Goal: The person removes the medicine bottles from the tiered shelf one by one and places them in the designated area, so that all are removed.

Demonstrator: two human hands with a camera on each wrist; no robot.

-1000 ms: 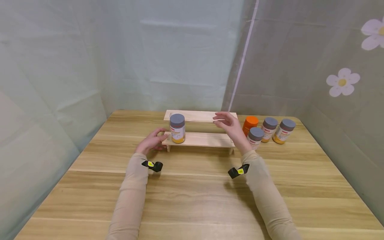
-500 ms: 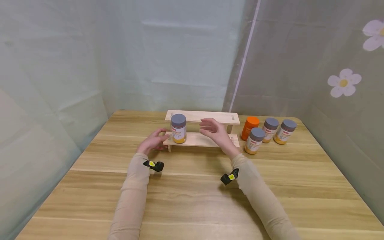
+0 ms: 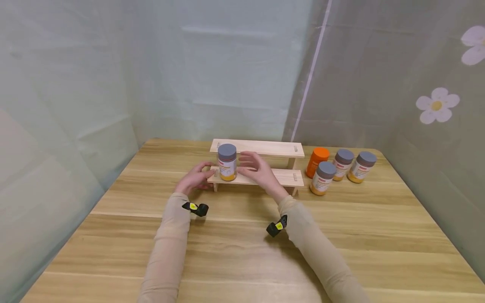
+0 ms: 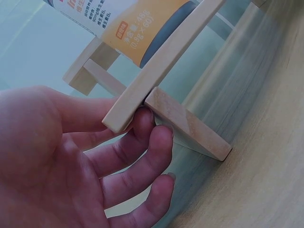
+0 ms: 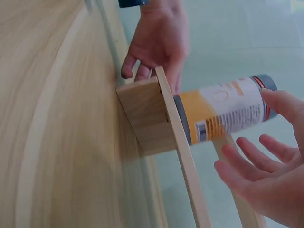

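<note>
A two-tier wooden shelf rack (image 3: 286,177) stands on the table. On the left part of its lower board sits an upright jar (image 3: 227,163) with a grey-blue lid, a white label and a yellow-orange base. My left hand (image 3: 194,178) grips the left end of that board; in the left wrist view its fingertips curl underneath, against the support leg (image 4: 187,123). My right hand (image 3: 260,171) is just right of the jar, above the lower board. The right wrist view shows its fingers (image 5: 244,161) spread and gently bent, with the thumb overlapping the lid.
Right of the rack stand an orange bottle (image 3: 317,162) and several grey-lidded jars, the nearest jar (image 3: 323,179) in front of the others. The rack's upper board (image 3: 261,147) lies behind the lower one. Pale curtains (image 3: 227,75) hang behind the table.
My right hand has moved left from the rack's right end, over the lower board, to beside the jar. The left hand has kept its grip on the rack's left end.
</note>
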